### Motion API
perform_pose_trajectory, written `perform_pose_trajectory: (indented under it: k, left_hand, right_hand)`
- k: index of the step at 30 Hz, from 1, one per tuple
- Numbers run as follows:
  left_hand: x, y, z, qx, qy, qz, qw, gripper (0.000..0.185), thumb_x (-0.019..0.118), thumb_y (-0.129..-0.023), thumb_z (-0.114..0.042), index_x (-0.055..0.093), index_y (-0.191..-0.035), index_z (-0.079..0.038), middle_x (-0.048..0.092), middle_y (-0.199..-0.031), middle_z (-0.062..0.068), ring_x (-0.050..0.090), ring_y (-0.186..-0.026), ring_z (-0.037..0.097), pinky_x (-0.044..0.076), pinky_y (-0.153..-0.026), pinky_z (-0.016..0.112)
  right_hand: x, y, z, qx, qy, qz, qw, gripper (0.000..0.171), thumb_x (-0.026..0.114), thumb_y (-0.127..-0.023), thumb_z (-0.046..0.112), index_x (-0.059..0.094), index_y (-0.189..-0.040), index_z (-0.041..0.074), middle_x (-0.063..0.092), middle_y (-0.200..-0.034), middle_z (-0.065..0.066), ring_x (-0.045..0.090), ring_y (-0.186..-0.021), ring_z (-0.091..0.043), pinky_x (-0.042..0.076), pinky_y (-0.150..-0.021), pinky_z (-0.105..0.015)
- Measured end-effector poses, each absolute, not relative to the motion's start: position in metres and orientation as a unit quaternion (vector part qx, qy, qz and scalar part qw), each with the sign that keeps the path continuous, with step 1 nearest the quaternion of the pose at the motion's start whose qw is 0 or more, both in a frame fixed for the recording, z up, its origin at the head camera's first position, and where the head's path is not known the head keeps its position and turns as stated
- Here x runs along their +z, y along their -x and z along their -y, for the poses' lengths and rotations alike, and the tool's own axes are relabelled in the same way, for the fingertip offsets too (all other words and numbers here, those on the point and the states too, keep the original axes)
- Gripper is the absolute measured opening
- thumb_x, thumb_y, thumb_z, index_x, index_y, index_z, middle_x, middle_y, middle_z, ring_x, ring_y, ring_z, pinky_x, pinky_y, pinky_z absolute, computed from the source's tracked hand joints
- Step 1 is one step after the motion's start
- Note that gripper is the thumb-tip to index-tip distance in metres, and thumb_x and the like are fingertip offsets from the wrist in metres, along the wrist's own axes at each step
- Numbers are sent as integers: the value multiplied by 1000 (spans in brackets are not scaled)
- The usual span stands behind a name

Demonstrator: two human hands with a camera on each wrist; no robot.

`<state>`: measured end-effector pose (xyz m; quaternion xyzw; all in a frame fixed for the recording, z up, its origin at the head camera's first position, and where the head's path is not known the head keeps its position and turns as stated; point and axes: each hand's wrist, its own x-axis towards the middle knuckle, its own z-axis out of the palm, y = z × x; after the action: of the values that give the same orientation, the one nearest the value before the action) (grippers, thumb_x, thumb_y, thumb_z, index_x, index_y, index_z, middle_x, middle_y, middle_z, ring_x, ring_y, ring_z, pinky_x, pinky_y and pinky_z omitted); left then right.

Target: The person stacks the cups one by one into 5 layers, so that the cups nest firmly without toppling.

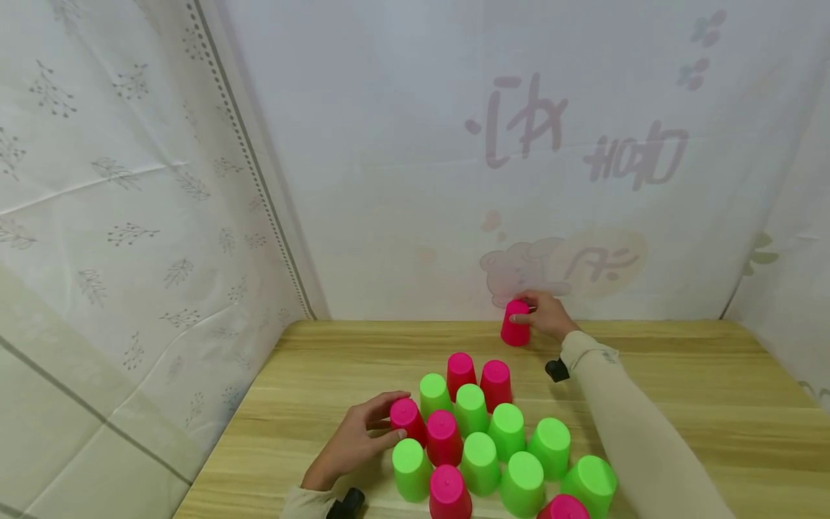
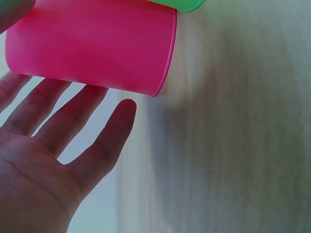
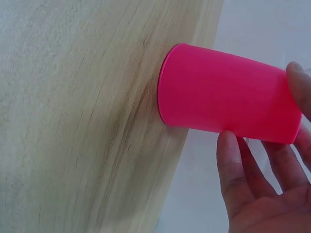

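At the table's back edge, my right hand holds an upside-down pink cup, thumb on one side and fingers on the other. In the right wrist view this pink cup has its rim at the wooden tabletop, fingertips near its narrow end. My left hand is around another upturned pink cup at the left of a cluster. The left wrist view shows thumb and fingers on opposite sides of that cup, the little finger off it. A green cup stands just in front of it.
Several upturned green cups and pink cups stand close together on the wooden table. Two pink cups form the cluster's far end. A patterned white cloth hangs behind the table and along its left side.
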<state>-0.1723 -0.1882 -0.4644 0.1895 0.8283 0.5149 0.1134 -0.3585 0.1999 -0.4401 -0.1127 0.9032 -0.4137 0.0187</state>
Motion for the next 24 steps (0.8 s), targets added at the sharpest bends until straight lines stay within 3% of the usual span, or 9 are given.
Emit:
perform_pose_trajectory:
  k: [18,24]
  left_hand:
    - [-464,177,189,510,-200,-830,105,50,71,-94,-25,55,-140,-18,67,-131,10,66,-118,13,54,-96,23]
    - [-463,178,193,504,-214,-833,82,48,71,-94,-26,56,-139,-19,68,-130,10,66,-116,10,54,-95,24]
  right_hand:
    - [-438,356,-197,-412,72,-908,33,61,73,-91,19,48,-142,-3,60,-131,-29,59,-119,-43,55,-98,-50]
    - [-434,354,-202,-408,74,-908,54,68,75,-89,22,44,-145,-2,56,-139,-29,53,-128,-46,53,-102,-53]
